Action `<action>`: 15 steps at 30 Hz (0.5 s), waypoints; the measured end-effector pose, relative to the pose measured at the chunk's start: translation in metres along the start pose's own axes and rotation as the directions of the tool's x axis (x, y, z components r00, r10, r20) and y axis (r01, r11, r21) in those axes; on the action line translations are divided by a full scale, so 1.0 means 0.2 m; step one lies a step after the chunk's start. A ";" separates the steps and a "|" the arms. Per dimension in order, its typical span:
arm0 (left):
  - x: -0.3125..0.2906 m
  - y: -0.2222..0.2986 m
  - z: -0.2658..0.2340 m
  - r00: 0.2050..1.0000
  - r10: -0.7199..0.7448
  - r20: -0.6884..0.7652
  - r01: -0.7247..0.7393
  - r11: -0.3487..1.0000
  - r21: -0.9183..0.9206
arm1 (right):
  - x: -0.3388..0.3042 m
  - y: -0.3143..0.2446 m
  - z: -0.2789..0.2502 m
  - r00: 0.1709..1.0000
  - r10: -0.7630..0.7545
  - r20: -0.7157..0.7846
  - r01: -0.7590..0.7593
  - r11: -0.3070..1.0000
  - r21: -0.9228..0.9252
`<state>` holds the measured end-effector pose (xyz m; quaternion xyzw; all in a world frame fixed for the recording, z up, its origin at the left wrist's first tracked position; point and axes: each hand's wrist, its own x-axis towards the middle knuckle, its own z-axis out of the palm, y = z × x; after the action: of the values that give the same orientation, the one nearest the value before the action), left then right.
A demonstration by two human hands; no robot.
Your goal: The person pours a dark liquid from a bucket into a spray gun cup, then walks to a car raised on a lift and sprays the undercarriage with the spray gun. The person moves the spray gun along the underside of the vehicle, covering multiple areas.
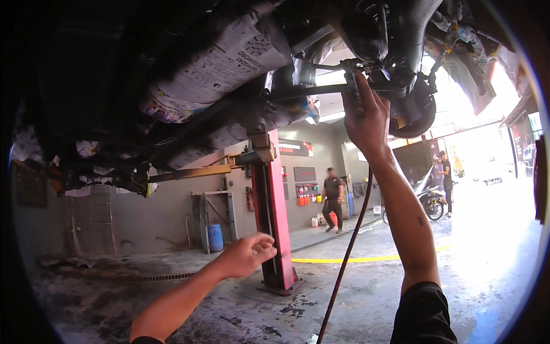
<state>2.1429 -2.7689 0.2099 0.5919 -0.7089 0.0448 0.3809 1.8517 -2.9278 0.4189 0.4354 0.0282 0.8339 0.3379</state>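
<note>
Above me hangs the dark underside of a raised vehicle. Printed newspaper (215, 71) wraps some of its parts. My right hand (368, 123) reaches up beside the axle and suspension parts, its fingers wrapped round a dark spray gun (351, 97), partly hidden by the hand. A dark red hose (356, 232) runs down from below that hand to the lower edge. Lower and to the left, my left hand (247, 255) is held in the air in front of the lift post, fingers loosely bent and apart from the thumb, with nothing in it.
A red lift post (278, 229) stands ahead, with a yellowish lift arm (197, 173) under the vehicle. By the far wall are a blue drum (215, 238) and a walking person (333, 198). Another person (446, 180) stands near a motorcycle (434, 205) at the right.
</note>
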 end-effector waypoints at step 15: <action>0.69 0.77 -0.06 0.799 0.513 -0.314 -0.594 0.755 -0.277 | 0.05 -0.05 0.01 0.999 0.002 0.039 -0.003 0.999 0.035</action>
<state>2.0134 -2.8292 0.3600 0.2645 -0.8020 0.0895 0.5280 1.8553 -2.9146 0.4242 0.4575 0.0354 0.8251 0.3297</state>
